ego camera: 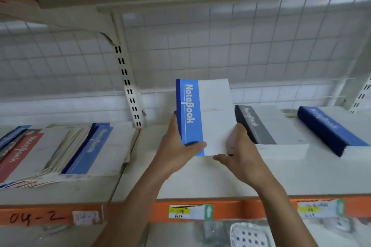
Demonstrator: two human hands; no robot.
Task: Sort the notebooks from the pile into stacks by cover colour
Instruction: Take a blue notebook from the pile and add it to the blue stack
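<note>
While we held the light-blue notebook (204,116) upright above the shelf (200,176), between the pile (60,152) and the sorted stacks, we judged the task partly done. Two stacks lay at right: a grey stack (261,126) and a dark-blue stack (329,128). The pile showed red, blue and dark covers, unsorted. Our left hand (178,146) gripped the spine edge, thumb across the blue band; our right hand (241,146) pinched the lower right corner. The cover paired a blue "NoteBook" band with a white panel.

Close head-worn view onto shelf (200,178)
</note>
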